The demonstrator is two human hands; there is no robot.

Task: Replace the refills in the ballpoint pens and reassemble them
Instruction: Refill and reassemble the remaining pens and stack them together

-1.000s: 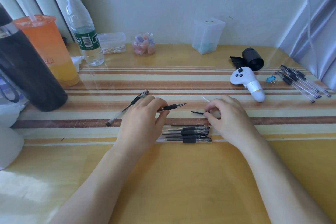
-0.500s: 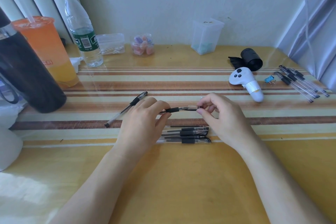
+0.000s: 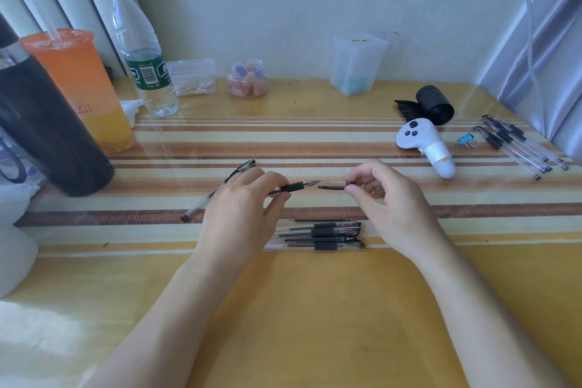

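Noted at far left a black tumbler (image 3: 47,123), an orange drink cup (image 3: 78,85) and a water bottle (image 3: 141,50), all well apart from the work. Found one loose pen (image 3: 217,190) lying slantwise on the striped table (image 3: 315,138), just beside the left hand (image 3: 242,214). Found that hand curled round the held pen (image 3: 294,187) at its black grip, bare tip pointing right. Recorded a narrow gap between that tip and a small dark piece, apparently the cap (image 3: 330,187), pinched between thumb and forefinger of the right hand (image 3: 387,201). Logged a row of pens (image 3: 324,233) with thin refills just in front of both hands. Farther right: a white controller (image 3: 425,145), a blue binder clip (image 3: 465,138) and a batch of pens (image 3: 519,148) near the table edge.

Judged as risks:
- Cap slipping from so light a pinch and rolling in among the row.
- Ink smeared on fingers from the exposed tip.
- Finished and unfinished pens confused across three unmarked groups.

Cannot tell whether the held pen already carries a fresh refill.

Read nothing with certainty:
- Green label and barcode on the bottle, print too small.
- Red lettering on the cup, partly hidden behind the tumbler.
- No legible marking on any pen.
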